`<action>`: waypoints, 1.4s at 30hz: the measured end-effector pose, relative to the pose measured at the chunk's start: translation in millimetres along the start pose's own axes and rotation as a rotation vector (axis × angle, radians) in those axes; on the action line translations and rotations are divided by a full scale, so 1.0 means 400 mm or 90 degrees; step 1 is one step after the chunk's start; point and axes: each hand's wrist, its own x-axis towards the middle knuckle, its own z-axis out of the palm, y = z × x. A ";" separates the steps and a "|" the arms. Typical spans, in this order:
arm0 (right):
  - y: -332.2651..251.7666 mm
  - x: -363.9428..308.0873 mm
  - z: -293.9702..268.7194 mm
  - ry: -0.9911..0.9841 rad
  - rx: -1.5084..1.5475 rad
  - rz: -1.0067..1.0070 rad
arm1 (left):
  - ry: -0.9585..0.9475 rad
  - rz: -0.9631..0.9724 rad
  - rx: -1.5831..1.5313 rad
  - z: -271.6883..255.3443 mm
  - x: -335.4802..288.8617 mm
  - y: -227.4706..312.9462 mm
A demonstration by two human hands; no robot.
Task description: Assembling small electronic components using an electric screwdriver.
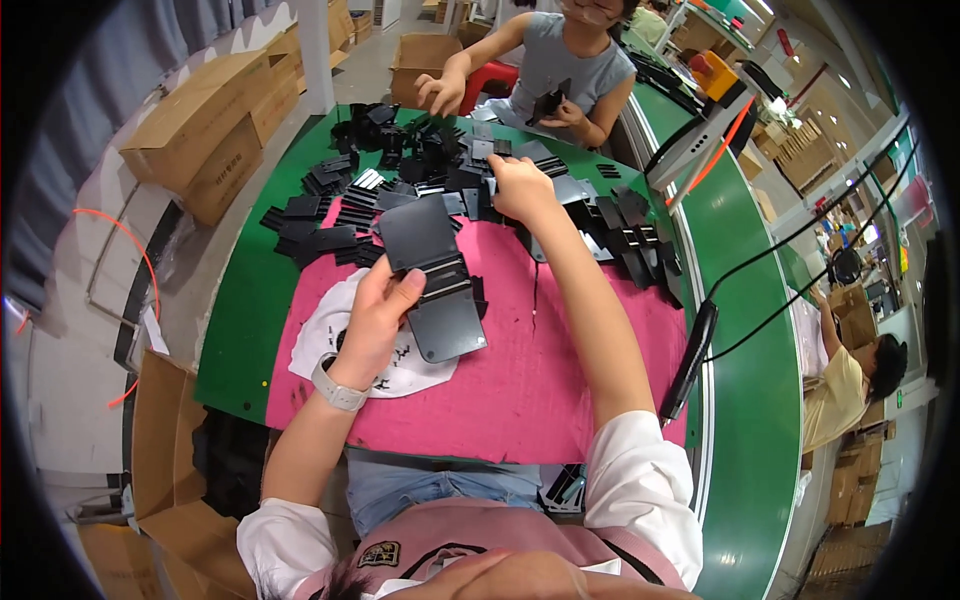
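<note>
My left hand (pixel 372 318) grips a black folding bracket (pixel 418 236), two flat rounded plates joined by a ribbed middle, held above the pink mat (pixel 510 390). Stretched forward, my right hand (pixel 522 190) has its fingers curled at the near side of the pile of black parts (pixel 330 238); what lies between the fingertips is hidden. Beneath my left wrist a white cloth (pixel 312 345) carries several tiny dark pieces, too small to name.
Across the green table (pixel 235 350), a person (pixel 570 70) handles black parts. A black electric screwdriver (pixel 692 362) on a cable lies at the right edge. Beyond it runs a green conveyor (pixel 750 380). Open cardboard box (pixel 165 430) stands lower left.
</note>
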 end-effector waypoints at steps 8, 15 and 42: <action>0.021 -0.049 -0.050 0.210 0.194 -0.083 | 0.021 -0.017 -0.010 -0.016 -0.005 0.004; -0.115 -0.343 -0.198 -0.104 0.963 0.097 | -0.018 -0.035 0.008 -0.012 -0.029 0.004; -0.119 -0.432 -0.151 0.223 0.511 -0.323 | -0.082 -0.156 -0.032 0.015 -0.046 -0.021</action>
